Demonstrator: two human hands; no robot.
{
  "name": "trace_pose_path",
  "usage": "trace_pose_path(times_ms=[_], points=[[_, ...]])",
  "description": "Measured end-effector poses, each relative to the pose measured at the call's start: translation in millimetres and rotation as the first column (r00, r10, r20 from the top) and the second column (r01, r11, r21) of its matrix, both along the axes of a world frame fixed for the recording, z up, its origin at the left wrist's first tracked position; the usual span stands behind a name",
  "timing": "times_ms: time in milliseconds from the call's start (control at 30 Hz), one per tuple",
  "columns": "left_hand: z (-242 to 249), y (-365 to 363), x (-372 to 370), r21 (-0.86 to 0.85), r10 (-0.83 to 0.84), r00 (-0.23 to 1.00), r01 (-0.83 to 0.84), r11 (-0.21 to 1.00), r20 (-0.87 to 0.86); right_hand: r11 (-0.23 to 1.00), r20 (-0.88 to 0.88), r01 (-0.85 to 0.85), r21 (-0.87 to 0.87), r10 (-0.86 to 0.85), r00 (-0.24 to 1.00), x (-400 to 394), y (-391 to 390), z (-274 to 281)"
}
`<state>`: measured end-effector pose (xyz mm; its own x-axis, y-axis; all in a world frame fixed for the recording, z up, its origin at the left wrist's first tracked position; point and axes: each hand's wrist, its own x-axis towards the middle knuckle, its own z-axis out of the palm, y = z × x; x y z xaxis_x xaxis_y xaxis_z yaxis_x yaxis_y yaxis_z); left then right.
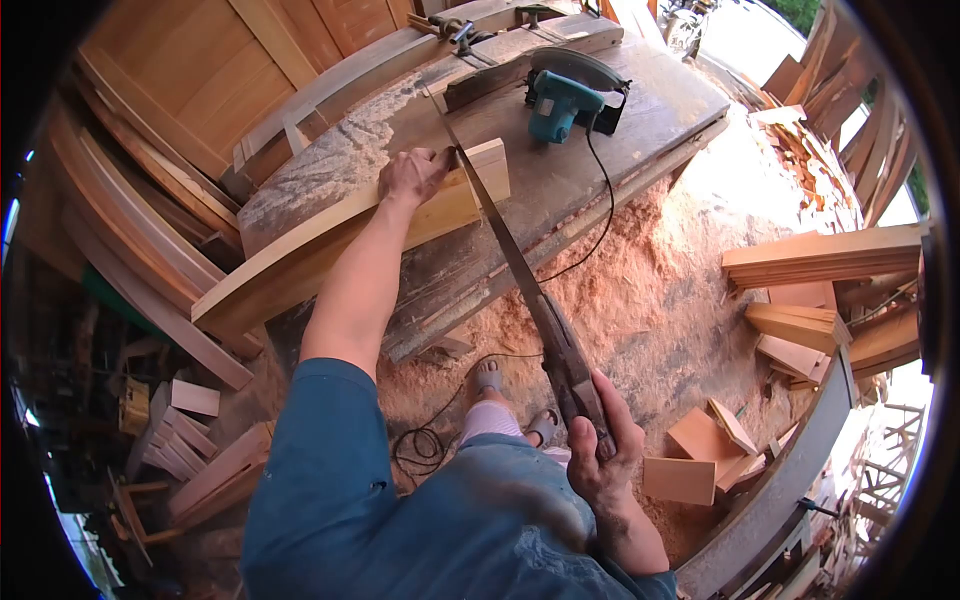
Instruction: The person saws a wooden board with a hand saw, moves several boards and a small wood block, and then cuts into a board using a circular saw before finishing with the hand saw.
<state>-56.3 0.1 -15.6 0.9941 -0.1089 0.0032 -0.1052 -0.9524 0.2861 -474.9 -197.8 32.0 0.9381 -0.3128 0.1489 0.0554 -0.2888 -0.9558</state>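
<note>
My right hand (605, 440) is wrapped around the dark handle of a handsaw (520, 265), whose long blade runs away from me up to the board. The blade crosses a wooden board (300, 245) near its far right end, in or beside a cut; the exact depth is hard to see. My left hand (415, 178) is closed over the top edge of this board, with the thumb side close to the blade. The board stands on edge, slanting across the sawdust-covered workbench (440, 285).
A teal circular saw (562, 105) sits on the bench, its black cord (608, 200) hanging to the floor. Clamps (462, 38) grip wood at the back. Curved planks (140, 200) lean at left. Offcuts (680, 480) and stacked boards (825, 255) lie at right, with sawdust (640, 260) on the floor.
</note>
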Motion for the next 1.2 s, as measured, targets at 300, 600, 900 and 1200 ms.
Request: trace_pose_path(times_ms=[300,600,900,1200], points=[[-6.8,1.3,1.2,-0.030,0.021,0.999,-0.019,0.999,0.050,1.000,0.089,0.025,-0.006,-0.024,0.996,-52.7,-14.5,-4.3],[-11.3,1.6,5.9,0.008,-0.007,0.997,0.006,1.000,0.072,0.998,0.046,0.044,-0.054,-0.041,0.998,-75.7,-19.6,-23.3],[-6.7,0.0,-0.5,0.012,0.006,0.997,-0.006,1.000,0.074,0.987,0.103,-0.013,-0.159,0.030,0.994,13.0,1.0,-13.7],[-14.5,2.7,8.3,-0.009,0.013,0.995,-0.012,1.000,0.098,0.997,0.055,0.000,-0.075,0.004,0.998,-81.7,-31.4,-21.6]])
